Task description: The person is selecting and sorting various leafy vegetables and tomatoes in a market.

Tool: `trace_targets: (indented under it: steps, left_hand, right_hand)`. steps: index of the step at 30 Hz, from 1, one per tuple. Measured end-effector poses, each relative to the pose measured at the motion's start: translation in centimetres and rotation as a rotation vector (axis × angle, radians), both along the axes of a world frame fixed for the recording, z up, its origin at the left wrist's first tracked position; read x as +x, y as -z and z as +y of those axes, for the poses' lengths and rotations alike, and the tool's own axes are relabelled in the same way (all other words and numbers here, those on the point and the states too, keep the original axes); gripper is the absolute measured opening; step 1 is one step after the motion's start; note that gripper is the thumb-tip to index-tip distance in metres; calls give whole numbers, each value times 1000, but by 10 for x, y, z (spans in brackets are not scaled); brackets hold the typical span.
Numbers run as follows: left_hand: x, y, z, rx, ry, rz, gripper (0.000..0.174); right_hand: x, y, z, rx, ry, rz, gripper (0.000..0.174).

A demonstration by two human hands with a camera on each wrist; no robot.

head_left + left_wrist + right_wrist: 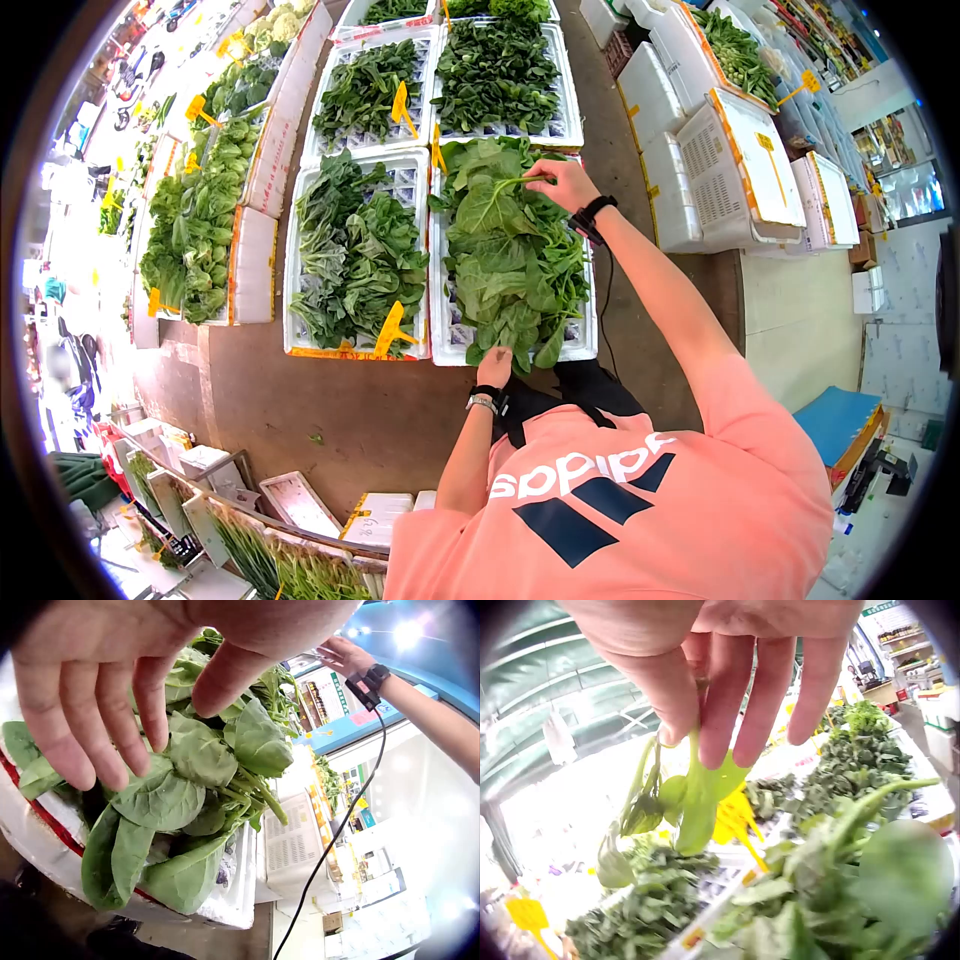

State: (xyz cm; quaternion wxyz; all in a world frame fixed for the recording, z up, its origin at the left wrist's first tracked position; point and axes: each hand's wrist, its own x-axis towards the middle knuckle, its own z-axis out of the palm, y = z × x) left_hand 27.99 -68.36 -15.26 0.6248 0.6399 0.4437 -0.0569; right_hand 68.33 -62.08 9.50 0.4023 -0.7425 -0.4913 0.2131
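Observation:
A white foam box (452, 355) in front of the person holds a heap of broad-leaved greens (560, 270). Over its far part, the right hand (563, 184) pinches a leafy stem (697, 802) between thumb and fingers, its leaves hanging down in the right wrist view. At the near edge of the same box is the left hand (494, 367). In the left wrist view its fingers (112, 712) reach loosely down over the leaves (161, 795), extended and with nothing gripped between them and the thumb.
To the left stands another foam box of greens (345, 250) with a yellow price tag (394, 330). More boxes of greens (497, 80) lie beyond. White crates (715, 170) are stacked at right. A black cable (330, 844) hangs from the right wrist.

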Motion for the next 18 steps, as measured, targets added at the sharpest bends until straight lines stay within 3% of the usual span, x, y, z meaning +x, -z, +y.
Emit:
trace_targets:
  steps: [4, 5, 7, 9, 10, 13, 16, 18]
  left_hand:
    - [-7, -3, -2, 25, -7, -3, 34]
    - [-11, 0, -3, 36, -14, -10, 33]
    - [-15, 6, -4, 17, -48, -45, 32]
    - [-21, -2, -5, 21, -61, -37, 31]
    - [-22, -3, -4, 26, -53, -14, 31]
    - [-23, 4, -2, 32, -27, 31, 31]
    - [-20, 20, 1, -52, -17, 55, 38]
    - [-13, 5, 4, -23, 14, 70, 39]
  right_hand:
    - [21, 53, -17, -506, 173, -415, 36]
    - [24, 86, -35, -220, 196, -577, 35]
    - [13, 95, -61, -135, 263, -440, 31]
    - [-2, 100, -94, -283, 238, -514, 30]
    - [-5, 106, -107, -437, 121, -523, 37]
    - [-20, 138, -144, -435, -94, -800, 41]
    - [-33, 141, -145, -462, -71, -764, 41]
    - [-40, 142, -142, -524, -65, -748, 37]
